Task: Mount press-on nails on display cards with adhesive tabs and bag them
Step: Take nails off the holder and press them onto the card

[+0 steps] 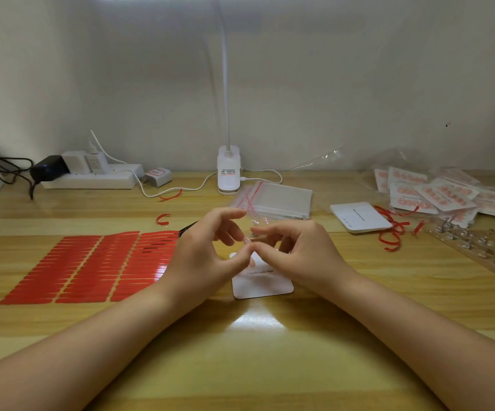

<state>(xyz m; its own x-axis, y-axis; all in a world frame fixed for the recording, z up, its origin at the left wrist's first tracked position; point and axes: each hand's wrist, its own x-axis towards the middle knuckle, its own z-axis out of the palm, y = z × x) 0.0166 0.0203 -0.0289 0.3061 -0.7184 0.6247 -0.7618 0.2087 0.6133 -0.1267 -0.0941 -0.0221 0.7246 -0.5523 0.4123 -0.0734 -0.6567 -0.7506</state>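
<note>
Worktop: wooden surface with a glossy finish, set against a white wall.
Left hand: over the display card, thumb and forefinger tips brought together at the centre; remaining fingers loosely curled and raised. Whether anything is pinched between the tips cannot be told.
Right hand: over the display card, fingers curled, forefinger tip meeting the left hand's fingertips. A small pale item, possibly a press-on nail, shows at the fingertips; the grip on it is too small to confirm.
Display card: white, rounded corners, printed "Handmade Nail"; flat on the worktop directly under both hands, upper part hidden by them.
Adhesive tab sheet: red, three columns of strips, flat on the worktop left of the left hand; a dark slim tool lies at its far right corner, partly hidden.
Bag stack: clear bags with red seal lines, behind the hands, near the lamp base.
Blank card stack: white, right of the bag stack.
Finished packs: bagged cards with pink nails, piled at far right.
Nail tray: clear strip holding small nails, right edge.
Red backing strips: loose curls beside the blank card stack.
Lamp: white clip base, thin neck rising upward.
Power strip: white, far left, plugs inserted.
</note>
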